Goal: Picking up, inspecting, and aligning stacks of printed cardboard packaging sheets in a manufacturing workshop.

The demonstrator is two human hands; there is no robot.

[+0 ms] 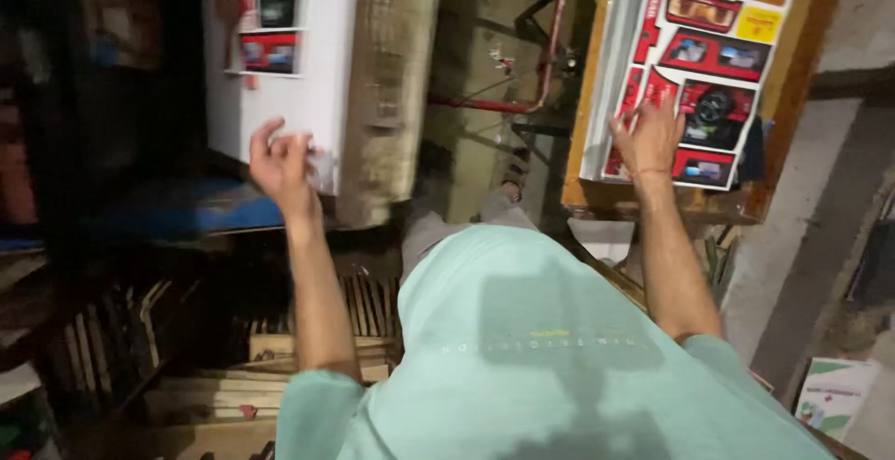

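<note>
The right hand (650,136) lies flat, fingers spread, on the lower end of a stack (690,59) of glossy printed sheets in the upper right of the frame. The sheets are thin card, white with red die-cut panels, and their white edges fan out along the stack's left side. The stack is oblong; its long axis runs from the lower middle-right up toward the top edge, leaning slightly right. It rests on a board (591,194) of tan wood, one slab with a worn near edge.

The left hand (280,164) is at the left centre, fingers curled loosely at the lower corner of a second pile (308,78) of the same white sheets (whether it pinches a sheet is unclear, since motion blur hides the fingertips). That pile sits upright in the frame, long axis vertical, with a rough brown side face. Two piles in all. Below lie wooden slats (368,306), and red metal tubes (550,41) cross the top centre.
</note>
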